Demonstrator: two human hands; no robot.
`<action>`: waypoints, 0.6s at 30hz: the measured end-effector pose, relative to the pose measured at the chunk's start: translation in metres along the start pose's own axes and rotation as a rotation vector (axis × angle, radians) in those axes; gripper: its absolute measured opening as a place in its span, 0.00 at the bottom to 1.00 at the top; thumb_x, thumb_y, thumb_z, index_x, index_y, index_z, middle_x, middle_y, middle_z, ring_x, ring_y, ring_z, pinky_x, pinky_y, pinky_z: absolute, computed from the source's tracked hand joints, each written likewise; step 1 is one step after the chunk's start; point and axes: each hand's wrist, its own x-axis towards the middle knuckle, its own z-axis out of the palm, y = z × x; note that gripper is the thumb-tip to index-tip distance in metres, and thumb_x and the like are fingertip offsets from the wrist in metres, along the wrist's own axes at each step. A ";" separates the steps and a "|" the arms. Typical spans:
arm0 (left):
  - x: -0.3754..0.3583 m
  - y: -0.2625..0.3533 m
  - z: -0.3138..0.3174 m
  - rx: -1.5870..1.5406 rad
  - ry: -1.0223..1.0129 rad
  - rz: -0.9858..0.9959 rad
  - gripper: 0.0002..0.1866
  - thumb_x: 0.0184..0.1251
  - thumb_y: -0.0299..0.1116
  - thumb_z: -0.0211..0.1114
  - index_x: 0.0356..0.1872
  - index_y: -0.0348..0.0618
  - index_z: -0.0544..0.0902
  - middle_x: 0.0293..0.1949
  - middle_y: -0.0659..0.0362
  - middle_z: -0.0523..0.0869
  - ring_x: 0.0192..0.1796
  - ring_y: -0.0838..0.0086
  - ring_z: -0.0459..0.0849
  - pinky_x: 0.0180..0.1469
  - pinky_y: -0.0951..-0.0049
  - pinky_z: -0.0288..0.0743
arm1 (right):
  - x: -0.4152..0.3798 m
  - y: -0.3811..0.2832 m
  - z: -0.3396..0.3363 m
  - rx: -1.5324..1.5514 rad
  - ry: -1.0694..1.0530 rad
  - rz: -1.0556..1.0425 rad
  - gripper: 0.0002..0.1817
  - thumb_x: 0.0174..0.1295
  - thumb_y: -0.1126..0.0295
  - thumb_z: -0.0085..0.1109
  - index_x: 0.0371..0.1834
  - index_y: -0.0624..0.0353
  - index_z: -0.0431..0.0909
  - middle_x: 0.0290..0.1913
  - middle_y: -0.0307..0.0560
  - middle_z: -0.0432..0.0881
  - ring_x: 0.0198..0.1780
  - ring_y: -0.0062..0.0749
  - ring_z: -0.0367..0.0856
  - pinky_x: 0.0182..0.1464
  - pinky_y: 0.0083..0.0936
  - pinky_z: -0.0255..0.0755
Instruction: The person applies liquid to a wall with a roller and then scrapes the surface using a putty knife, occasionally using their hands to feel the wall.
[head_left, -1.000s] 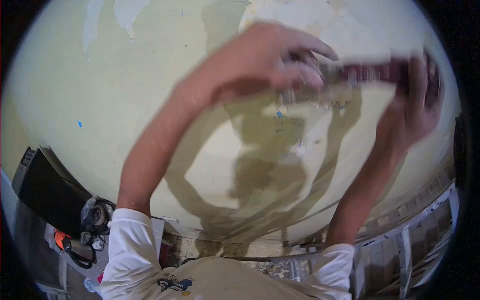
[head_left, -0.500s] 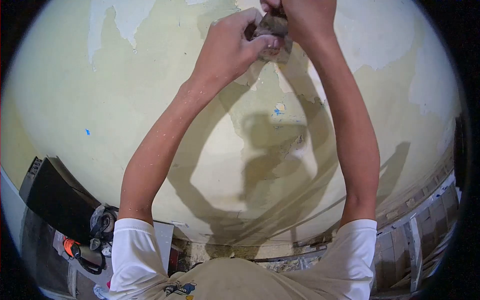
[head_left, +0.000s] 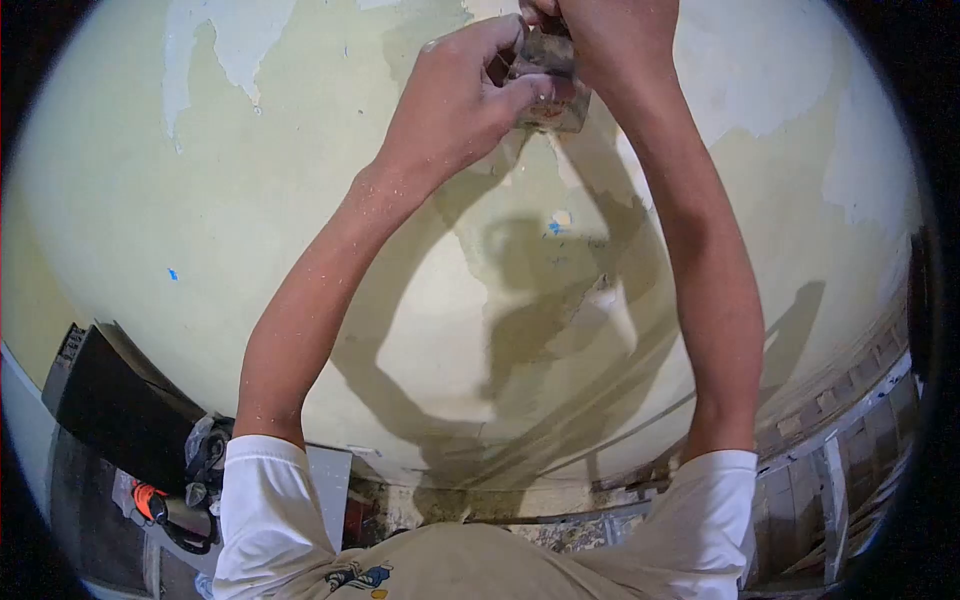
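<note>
Both of my hands are raised against the wall [head_left: 330,180] at the top of the view, closed around a broad-bladed scraper [head_left: 553,118]. My left hand [head_left: 475,85] has its thumb and fingers pinched on the blade from the left side. Above and to the right, my right hand [head_left: 622,40] grips the upper part, where the handle is mostly hidden. The blade's worn, dirty edge points down along the wall. Below it, the pale yellow-green paint is flaked and patchy. Specks of dust cling to my left forearm.
Lower left stand a dark panel-like object [head_left: 115,400] and a small table [head_left: 327,500] bearing an orange-and-black item [head_left: 150,500]. Wooden slats and boards [head_left: 800,500] run along the lower right. Debris [head_left: 440,500] lies at the wall's foot.
The scraper's blade has swung slightly and shows more of its flat face, its edge a little lower. Both hands keep their hold, and the view has shifted slightly.
</note>
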 end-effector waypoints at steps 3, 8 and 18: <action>-0.002 0.007 -0.006 0.145 0.047 0.058 0.09 0.55 0.25 0.59 0.37 0.33 0.74 0.27 0.55 0.80 0.30 0.74 0.78 0.35 0.73 0.72 | 0.008 0.006 0.000 -0.038 -0.056 -0.008 0.23 0.58 0.46 0.52 0.16 0.51 0.62 0.12 0.29 0.62 0.11 0.13 0.61 0.12 0.12 0.55; 0.000 -0.005 -0.004 -0.034 -0.028 -0.047 0.12 0.52 0.32 0.63 0.31 0.32 0.77 0.21 0.54 0.78 0.24 0.72 0.75 0.31 0.72 0.70 | 0.006 0.022 -0.002 -0.057 -0.064 0.036 0.23 0.58 0.47 0.51 0.16 0.50 0.63 0.11 0.30 0.62 0.11 0.12 0.59 0.11 0.14 0.53; -0.002 0.007 -0.007 -0.152 -0.085 -0.180 0.06 0.56 0.25 0.59 0.31 0.31 0.78 0.20 0.59 0.79 0.25 0.83 0.73 0.27 0.78 0.68 | -0.008 0.012 -0.002 0.008 -0.016 -0.002 0.23 0.58 0.46 0.52 0.16 0.51 0.62 0.12 0.29 0.61 0.12 0.11 0.59 0.12 0.12 0.53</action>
